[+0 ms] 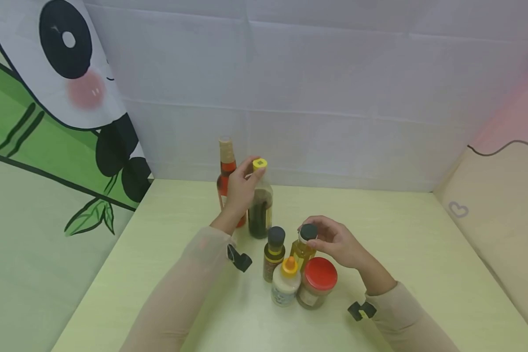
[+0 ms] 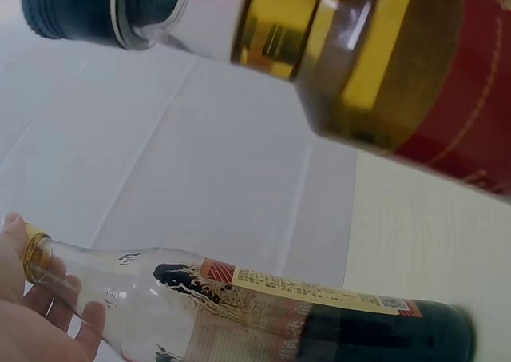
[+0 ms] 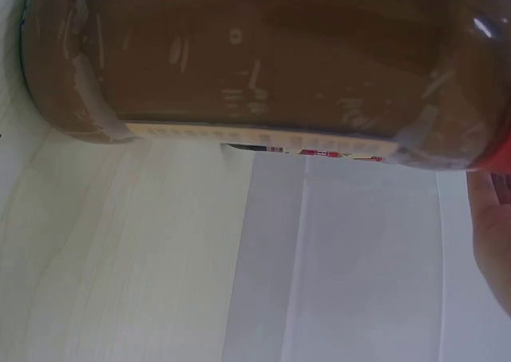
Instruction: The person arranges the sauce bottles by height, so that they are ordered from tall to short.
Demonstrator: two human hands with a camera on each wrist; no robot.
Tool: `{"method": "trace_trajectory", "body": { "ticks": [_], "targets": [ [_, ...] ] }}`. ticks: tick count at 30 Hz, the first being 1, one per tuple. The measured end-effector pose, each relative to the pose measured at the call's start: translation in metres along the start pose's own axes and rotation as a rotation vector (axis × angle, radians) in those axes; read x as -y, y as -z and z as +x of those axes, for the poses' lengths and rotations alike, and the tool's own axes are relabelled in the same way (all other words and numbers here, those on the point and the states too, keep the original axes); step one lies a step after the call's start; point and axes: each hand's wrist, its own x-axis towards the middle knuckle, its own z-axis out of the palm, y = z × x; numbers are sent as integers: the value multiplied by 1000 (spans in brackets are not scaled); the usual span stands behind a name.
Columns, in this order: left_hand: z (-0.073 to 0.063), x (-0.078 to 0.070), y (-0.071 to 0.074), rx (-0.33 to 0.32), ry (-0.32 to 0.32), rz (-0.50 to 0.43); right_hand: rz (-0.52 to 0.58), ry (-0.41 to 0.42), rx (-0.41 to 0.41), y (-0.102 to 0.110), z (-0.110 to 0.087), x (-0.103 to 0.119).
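Observation:
My left hand [image 1: 241, 188] holds the neck of a clear glass bottle of dark liquid [image 1: 260, 215] with a yellow cap, thumb and fingers around it just below the cap. In the left wrist view this bottle [image 2: 255, 318] shows dark streaks on its inner wall. Thumb and fingers of my right hand [image 1: 339, 243] grip a yellow-liquid bottle [image 1: 300, 250] around its dark-green cap. The same bottle [image 2: 351, 58] crosses the top of the left wrist view. A red-lidded jar [image 1: 318, 283] of brown contents [image 3: 263, 66] hides most of the right hand in the right wrist view.
Behind the left hand stands a tall red bottle [image 1: 227, 168]. A black-capped bottle [image 1: 274, 256] and a white squeeze bottle [image 1: 286, 283] with an orange tip cluster close to the jar. A pale wall sheet [image 1: 334, 98] rises at the table's [image 1: 378, 220] back edge.

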Motion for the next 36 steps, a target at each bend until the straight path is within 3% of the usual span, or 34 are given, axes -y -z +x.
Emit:
{"method": "trace_trajectory", "body": {
  "ticks": [16, 29, 30, 36],
  "targets": [
    [15, 4, 0, -62, 7, 33, -2, 10, 11, -1, 2, -2],
    [21, 10, 0, -49, 3, 73, -22, -2, 9, -1, 1, -3],
    [19, 5, 0, -47, 14, 74, -19, -2, 9, -1, 2, -3],
    [20, 6, 0, -24, 24, 75, -11, 6, 9, -2, 1, -3]
  ]
}}
